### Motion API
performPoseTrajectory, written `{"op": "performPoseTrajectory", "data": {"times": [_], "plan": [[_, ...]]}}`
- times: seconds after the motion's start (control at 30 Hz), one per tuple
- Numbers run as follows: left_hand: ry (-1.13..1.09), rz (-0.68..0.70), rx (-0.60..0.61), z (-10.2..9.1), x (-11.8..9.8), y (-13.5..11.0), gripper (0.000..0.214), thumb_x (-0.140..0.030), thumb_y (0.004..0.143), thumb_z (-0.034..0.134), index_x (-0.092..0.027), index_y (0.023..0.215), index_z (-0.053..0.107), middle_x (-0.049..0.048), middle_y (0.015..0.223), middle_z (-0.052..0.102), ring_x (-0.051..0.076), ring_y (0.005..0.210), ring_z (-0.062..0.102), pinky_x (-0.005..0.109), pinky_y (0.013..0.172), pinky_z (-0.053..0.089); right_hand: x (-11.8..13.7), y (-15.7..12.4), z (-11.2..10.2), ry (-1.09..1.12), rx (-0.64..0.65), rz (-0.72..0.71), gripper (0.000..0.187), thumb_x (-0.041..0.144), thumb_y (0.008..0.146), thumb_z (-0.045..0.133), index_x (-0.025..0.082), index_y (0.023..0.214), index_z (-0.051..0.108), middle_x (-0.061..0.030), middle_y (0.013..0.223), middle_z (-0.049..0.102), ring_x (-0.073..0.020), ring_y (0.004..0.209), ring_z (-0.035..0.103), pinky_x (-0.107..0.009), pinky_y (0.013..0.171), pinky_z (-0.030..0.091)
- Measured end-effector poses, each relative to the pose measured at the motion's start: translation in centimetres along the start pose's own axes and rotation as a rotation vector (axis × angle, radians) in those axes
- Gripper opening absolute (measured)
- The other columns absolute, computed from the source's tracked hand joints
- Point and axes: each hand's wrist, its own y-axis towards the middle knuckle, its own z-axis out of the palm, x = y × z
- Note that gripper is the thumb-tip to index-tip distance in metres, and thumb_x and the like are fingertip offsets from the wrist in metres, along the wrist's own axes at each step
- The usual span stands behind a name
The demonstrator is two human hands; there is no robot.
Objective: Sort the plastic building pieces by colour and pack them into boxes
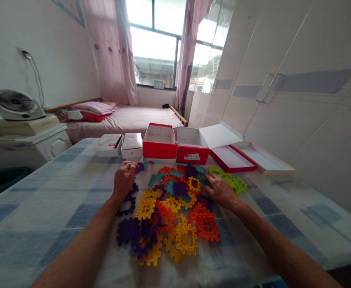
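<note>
A heap of flat plastic interlocking tiles [172, 208] in yellow, orange, purple, teal and green lies on the blue-and-white checked tablecloth [43, 200]. My left hand [124, 178] is at the heap's left edge, fingers curled round a purple tile [139, 167]. My right hand [221, 191] rests palm down on the heap's right side, fingers stretched toward the teal and green tiles [232, 182]. Behind the heap stand two open red boxes [159, 150], one beside the other.
Two white boxes [131, 146] sit left of the red ones, and flat lids [247, 156] lie to the right. A fan [15, 105] stands on a cabinet at left. Beyond the table are a bed [127, 118] and wardrobe doors [283, 92].
</note>
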Motion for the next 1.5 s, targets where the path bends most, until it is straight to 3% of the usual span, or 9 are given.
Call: {"op": "performPoseTrajectory", "data": {"times": [0.27, 0.5, 0.7, 0.9, 1.03, 1.13, 1.23, 1.33, 1.5], "plan": [[0.005, -0.005, 0.009, 0.0, -0.1, 0.0, 0.038, -0.035, 0.083, 0.034, -0.017, 0.072, 0.065, 0.0062, 0.088, 0.063, 0.018, 0.084, 0.059, 0.027, 0.082, 0.043, 0.3, -0.2, 1.4, -0.028, -0.116, -0.075, 0.037, 0.011, 0.084, 0.039, 0.012, 0.114, 0.06, -0.0111, 0.104, 0.059, -0.0203, 0.099, 0.055, -0.028, 0.091, 0.041], [0.008, -0.018, 0.04, -0.1, -0.2, -0.1, 0.038, -0.036, 0.083, 0.033, -0.017, 0.073, 0.065, 0.0064, 0.09, 0.063, 0.018, 0.085, 0.059, 0.028, 0.082, 0.043, -1.0, 2.2, -0.8, 0.119, -0.168, -0.045, 0.034, 0.019, 0.086, 0.038, 0.012, 0.111, 0.061, -0.0107, 0.107, 0.061, -0.0186, 0.097, 0.058, -0.028, 0.088, 0.042], [-0.003, 0.003, 0.036, -0.2, -0.2, -0.1, 0.039, -0.037, 0.084, 0.033, -0.016, 0.073, 0.064, 0.0066, 0.089, 0.061, 0.019, 0.085, 0.059, 0.028, 0.082, 0.042, -1.5, 5.1, -1.4, 0.066, 0.13, -0.106, 0.06, 0.031, 0.074, 0.055, 0.017, 0.132, 0.048, -0.0118, 0.132, 0.052, -0.0299, 0.124, 0.042, -0.042, 0.1, 0.034], [-0.007, -0.008, 0.036, -0.1, -0.2, -0.1, 0.039, -0.036, 0.084, 0.034, -0.016, 0.072, 0.065, 0.007, 0.09, 0.062, 0.019, 0.087, 0.059, 0.027, 0.081, 0.043, -2.0, 4.9, -0.9, 0.184, 0.194, -0.161, 0.061, 0.025, 0.071, 0.05, 0.015, 0.131, 0.05, -0.0129, 0.13, 0.055, -0.0274, 0.121, 0.047, -0.039, 0.102, 0.034], [0.018, -0.02, 0.039, -0.1, -0.3, -0.1, 0.039, -0.036, 0.084, 0.033, -0.016, 0.073, 0.065, 0.0073, 0.092, 0.062, 0.018, 0.087, 0.059, 0.027, 0.082, 0.043, -2.6, 4.3, -1.0, 0.152, 0.293, -0.151, 0.074, 0.029, 0.067, 0.056, 0.01, 0.137, 0.042, -0.016, 0.137, 0.047, -0.0302, 0.132, 0.034, -0.042, 0.107, 0.027], [0.037, -0.015, 0.051, -0.2, -0.3, -0.1, 0.039, -0.036, 0.084, 0.034, -0.015, 0.074, 0.066, 0.0072, 0.092, 0.062, 0.018, 0.086, 0.059, 0.028, 0.082, 0.043, -2.8, 4.1, -0.4, 0.071, 0.233, -0.159, 0.072, 0.025, 0.066, 0.056, 0.01, 0.135, 0.044, -0.0157, 0.136, 0.048, -0.0311, 0.134, 0.029, -0.047, 0.11, 0.018], [0.048, -0.012, 0.055, -0.2, -0.2, -0.1, 0.04, -0.038, 0.083, 0.034, -0.016, 0.073, 0.066, 0.0068, 0.091, 0.063, 0.018, 0.085, 0.059, 0.027, 0.081, 0.043, -2.6, 4.2, 0.3, 0.006, 0.097, -0.199, 0.057, 0.023, 0.071, 0.053, 0.012, 0.127, 0.053, -0.0147, 0.126, 0.056, -0.0292, 0.124, 0.042, -0.048, 0.109, 0.015], [0.051, -0.005, 0.052, -0.2, -0.2, 0.0, 0.039, -0.037, 0.083, 0.034, -0.016, 0.073, 0.066, 0.0067, 0.091, 0.063, 0.018, 0.085, 0.06, 0.027, 0.081, 0.043, -2.5, 4.5, 0.7, -0.033, 0.003, -0.227, 0.043, 0.017, 0.076, 0.047, 0.014, 0.117, 0.06, -0.0123, 0.114, 0.062, -0.0246, 0.11, 0.053, -0.043, 0.106, 0.021], [0.052, -0.011, 0.051, -0.2, -0.4, -0.1, 0.038, -0.038, 0.082, 0.035, -0.017, 0.072, 0.065, 0.0065, 0.09, 0.064, 0.018, 0.085, 0.06, 0.027, 0.081, 0.044, -3.0, 4.8, 0.1, 0.056, -0.16, -0.145, 0.031, 0.016, 0.081, 0.041, 0.013, 0.103, 0.063, -0.0106, 0.103, 0.065, -0.0218, 0.101, 0.055, -0.035, 0.096, 0.033]]}}
